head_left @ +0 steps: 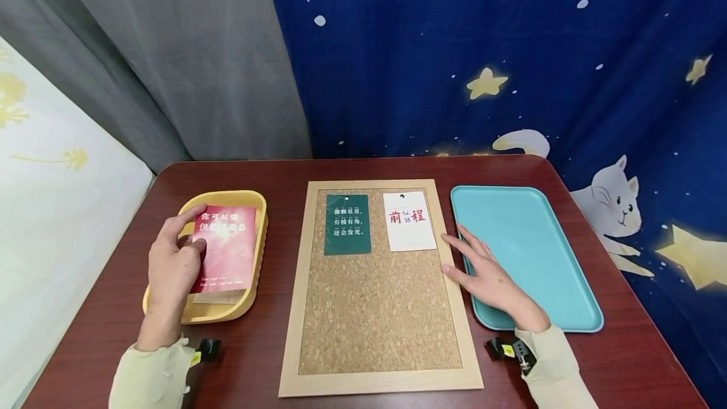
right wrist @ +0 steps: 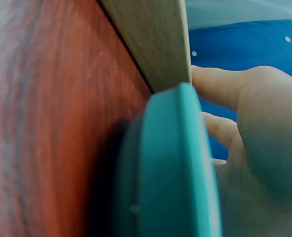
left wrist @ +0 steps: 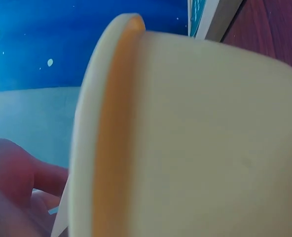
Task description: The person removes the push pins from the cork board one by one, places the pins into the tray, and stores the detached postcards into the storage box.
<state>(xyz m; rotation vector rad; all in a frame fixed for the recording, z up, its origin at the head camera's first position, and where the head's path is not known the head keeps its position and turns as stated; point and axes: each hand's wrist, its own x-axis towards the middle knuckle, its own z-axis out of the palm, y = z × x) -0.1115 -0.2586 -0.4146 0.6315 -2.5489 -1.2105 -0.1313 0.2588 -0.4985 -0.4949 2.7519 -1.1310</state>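
Observation:
My left hand (head_left: 173, 264) is at the left side of a yellow basket (head_left: 227, 315), pinching a pink card (head_left: 230, 248) with white lettering by its left edge. The card lies tilted over the basket, above a pale card (head_left: 218, 297). My right hand (head_left: 494, 279) rests its fingertips on the right edge of a wood-framed cork board (head_left: 380, 314), fingers spread and holding nothing. A green card (head_left: 348, 226) and a white card (head_left: 411, 226) lie side by side on the board's upper part. In the left wrist view, the basket wall (left wrist: 210, 138) hides most of the hand's work.
Right of the board lies a turquoise tray (head_left: 522, 251), partly under the right hand. All stand on a dark red-brown wooden table (head_left: 250, 365). A grey curtain (head_left: 227, 62) and a blue starry curtain (head_left: 397, 81) hang behind its far edge.

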